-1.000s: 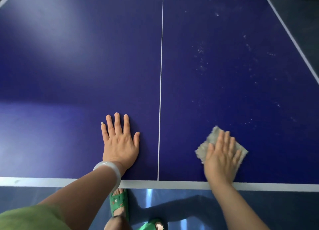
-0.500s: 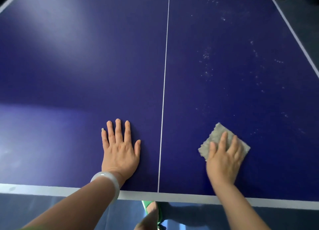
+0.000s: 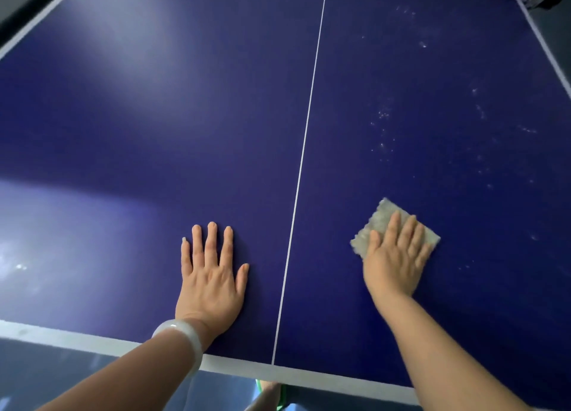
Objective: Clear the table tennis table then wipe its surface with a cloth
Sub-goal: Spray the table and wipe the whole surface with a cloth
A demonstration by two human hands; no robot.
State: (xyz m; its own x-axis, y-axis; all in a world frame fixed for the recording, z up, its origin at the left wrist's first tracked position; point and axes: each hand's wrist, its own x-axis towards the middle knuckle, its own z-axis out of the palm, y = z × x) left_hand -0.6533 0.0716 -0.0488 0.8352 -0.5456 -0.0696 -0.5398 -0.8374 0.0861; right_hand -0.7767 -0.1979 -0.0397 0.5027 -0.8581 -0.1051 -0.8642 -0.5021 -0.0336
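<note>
Left hand (image 3: 210, 282) flat on table (image 3: 154, 117), fingers spread, near edge, left of centre line (image 3: 304, 151). Right hand (image 3: 394, 264) flat, fingers straight, pressing cloth (image 3: 378, 222) onto table right of line. Both arms extended.

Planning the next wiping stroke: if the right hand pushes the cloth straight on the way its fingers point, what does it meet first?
Probably the pale specks beyond the right hand and cloth; otherwise bare table tennis table.
</note>
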